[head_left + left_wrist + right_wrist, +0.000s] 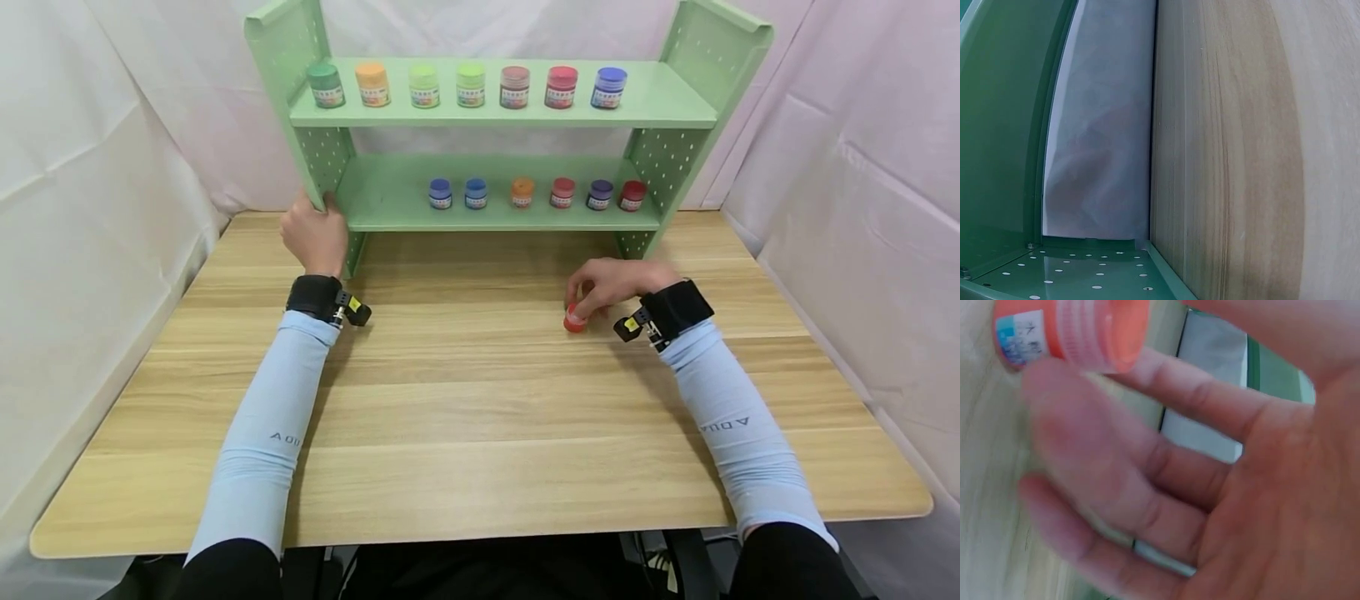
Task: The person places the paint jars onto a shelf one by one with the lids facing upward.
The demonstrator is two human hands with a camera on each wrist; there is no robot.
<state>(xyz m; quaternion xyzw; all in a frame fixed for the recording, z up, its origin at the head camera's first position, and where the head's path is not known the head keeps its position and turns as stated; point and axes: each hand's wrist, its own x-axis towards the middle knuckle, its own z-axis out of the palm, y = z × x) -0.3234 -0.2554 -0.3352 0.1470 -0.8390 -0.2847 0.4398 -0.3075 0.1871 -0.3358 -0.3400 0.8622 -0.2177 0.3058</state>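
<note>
My left hand [315, 237] grips the lower left side panel of a green two-tier shelf [495, 218], its thumb on the inner side. In the left wrist view that hand is out of sight, and only the shelf's perforated panel [1079, 272] and the tabletop show. Over the table in front of the shelf's right end, my right hand [611, 282] pinches a small orange-red paint jar [574, 322]. In the right wrist view the paint jar [1085, 331] lies tilted, with a white and blue label and a translucent lid; the other fingers are loosely bent.
Several paint jars stand in a row on the upper shelf, from a green jar [326, 86] to a blue jar [608, 88]. Smaller jars, among them an orange one [522, 192], line the lower shelf. White curtains [90, 208] surround the wooden table [465, 433].
</note>
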